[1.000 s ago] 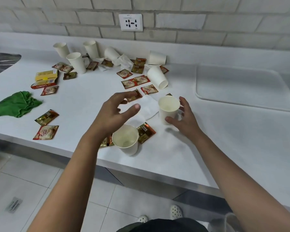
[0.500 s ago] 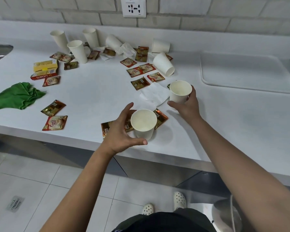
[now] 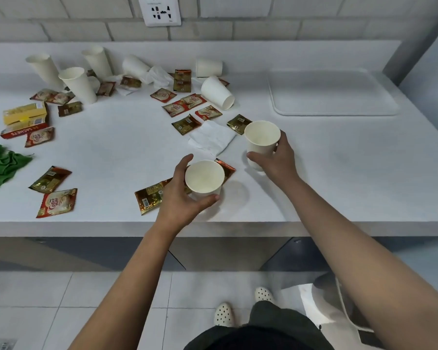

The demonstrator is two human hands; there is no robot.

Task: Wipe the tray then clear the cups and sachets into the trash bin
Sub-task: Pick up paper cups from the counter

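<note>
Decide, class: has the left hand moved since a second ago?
Yes. The left hand dropped from above the napkin and now grips the near cup.

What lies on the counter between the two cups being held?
In the head view, between left-hand cup and right-hand cup: one brown sachet's corner, then bare counter.

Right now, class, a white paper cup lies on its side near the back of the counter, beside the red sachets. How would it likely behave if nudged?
The tipped cup would probably roll, curving since it tapers. It looks empty and thin-walled, so likely very light, sliding easily on the smooth counter. A firm squeeze would probably dent it.
</note>
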